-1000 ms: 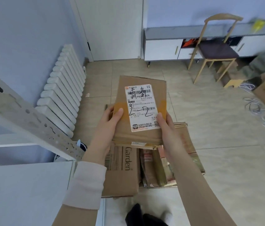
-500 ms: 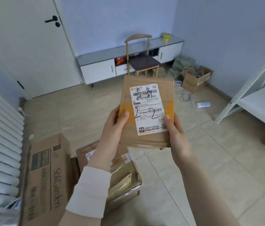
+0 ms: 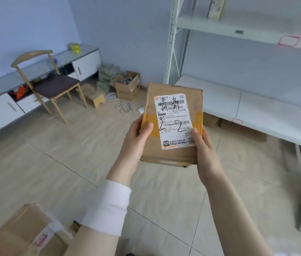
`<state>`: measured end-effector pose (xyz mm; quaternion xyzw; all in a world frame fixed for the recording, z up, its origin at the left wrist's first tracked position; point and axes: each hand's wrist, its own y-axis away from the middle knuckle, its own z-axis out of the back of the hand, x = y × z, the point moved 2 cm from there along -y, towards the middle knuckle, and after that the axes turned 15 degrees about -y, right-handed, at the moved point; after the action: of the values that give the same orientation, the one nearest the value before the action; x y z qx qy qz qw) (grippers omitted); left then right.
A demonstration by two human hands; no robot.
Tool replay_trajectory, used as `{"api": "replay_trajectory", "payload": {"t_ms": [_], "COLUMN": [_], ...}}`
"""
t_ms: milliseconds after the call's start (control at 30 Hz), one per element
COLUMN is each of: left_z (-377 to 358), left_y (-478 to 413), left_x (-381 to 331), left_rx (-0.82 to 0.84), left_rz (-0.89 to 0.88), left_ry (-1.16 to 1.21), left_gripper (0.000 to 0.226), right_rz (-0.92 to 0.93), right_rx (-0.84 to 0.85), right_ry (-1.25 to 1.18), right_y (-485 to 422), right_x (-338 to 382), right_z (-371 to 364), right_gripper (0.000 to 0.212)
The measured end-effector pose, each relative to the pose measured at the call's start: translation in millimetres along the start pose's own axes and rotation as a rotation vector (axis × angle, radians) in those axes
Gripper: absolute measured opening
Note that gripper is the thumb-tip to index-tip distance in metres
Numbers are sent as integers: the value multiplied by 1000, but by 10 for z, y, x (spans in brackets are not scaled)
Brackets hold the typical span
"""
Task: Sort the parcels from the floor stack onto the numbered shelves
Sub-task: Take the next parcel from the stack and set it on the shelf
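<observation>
A person is holding a flat brown parcel [image 3: 170, 154] upright at the centre of the frame, label side facing the camera. The left hand [image 3: 134, 141] is gripping its left edge, thumb lying on the orange tape band [image 3: 197, 118]. The right hand [image 3: 204, 146] is gripping the right edge, thumb pressing the lower corner of the white label [image 3: 174, 121], which is showing barcodes and handwritten marks. White metal shelves [image 3: 247, 28] are filling the upper right, with a pink outline [image 3: 288, 41] on the upper board. A wooden chair [image 3: 53, 85] is standing at the left before a low white cabinet [image 3: 85, 64]. More cardboard parcels [image 3: 16, 233] are lying in the lower left corner.
</observation>
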<state>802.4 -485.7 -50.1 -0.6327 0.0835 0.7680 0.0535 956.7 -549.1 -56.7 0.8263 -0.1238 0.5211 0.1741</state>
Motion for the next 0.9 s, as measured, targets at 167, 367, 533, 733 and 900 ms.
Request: {"api": "replay_trajectory", "payload": {"t_ms": [167,367,533,733,900], "left_z": [-561,-926,-1042,-1187,-1489], "left_y": [-364,-998,-1542,-1996,-2313], "left_x": [-2,136,403,630,686], "left_rx": [174,317,408,476,525], "left_rz": [-4,1,71,143,153], "left_ry": [-19,-70,-120,-181,-225], "left_gripper": [37,44,50,48,39], "right_rz": [39,34,-26,-120,-176], "right_rx": [-154,-281,-364,-437,-510], "right_ry": [-14,4,-8,-4,10], "right_y": [-227,-771,-1201,-1613,-1997], "right_x": [107,32,-205,-411,-441], "right_z": [453,706,748,822,1066], "right_gripper": [38,40,37,36,36]}}
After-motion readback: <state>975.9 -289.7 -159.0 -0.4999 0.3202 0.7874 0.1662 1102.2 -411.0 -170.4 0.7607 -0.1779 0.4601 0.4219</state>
